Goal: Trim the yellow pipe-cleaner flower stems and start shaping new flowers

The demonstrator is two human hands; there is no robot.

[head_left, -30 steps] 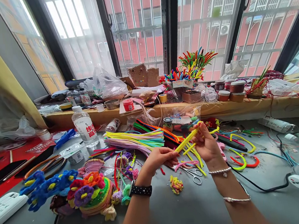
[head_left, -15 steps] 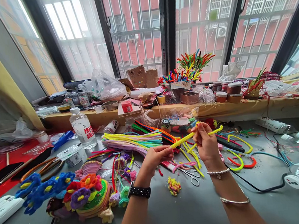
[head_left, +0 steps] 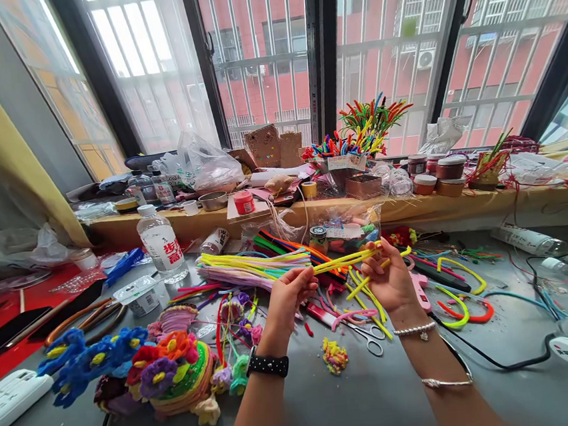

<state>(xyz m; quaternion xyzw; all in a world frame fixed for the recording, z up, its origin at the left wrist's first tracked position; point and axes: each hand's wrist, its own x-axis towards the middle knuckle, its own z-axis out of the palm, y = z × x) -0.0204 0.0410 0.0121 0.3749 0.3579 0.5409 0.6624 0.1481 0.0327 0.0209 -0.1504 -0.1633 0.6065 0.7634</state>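
Observation:
Both hands hold yellow pipe cleaners [head_left: 341,261] above the grey table [head_left: 362,399]. My left hand [head_left: 290,299], with a black watch on its wrist, pinches their left end. My right hand [head_left: 390,276], with bracelets on its wrist, grips their right part, and a second yellow stem slants down below it. A bundle of pastel pipe cleaners [head_left: 254,268] lies just beyond my left hand. Scissors [head_left: 369,335] and a small multicoloured fuzzy ball [head_left: 334,356] lie on the table under my hands.
Pipe-cleaner flowers on a coiled base [head_left: 173,371] sit at the left. A water bottle [head_left: 162,243] stands behind them. Bent neon pieces [head_left: 461,306] and a black cable [head_left: 499,363] lie at the right. The cluttered window ledge [head_left: 414,207] holds jars and a pipe-cleaner bouquet [head_left: 366,125].
My left hand has risen and moved left, so the yellow pipe cleaners now lie nearly level instead of slanting. My right hand has stayed about where it was.

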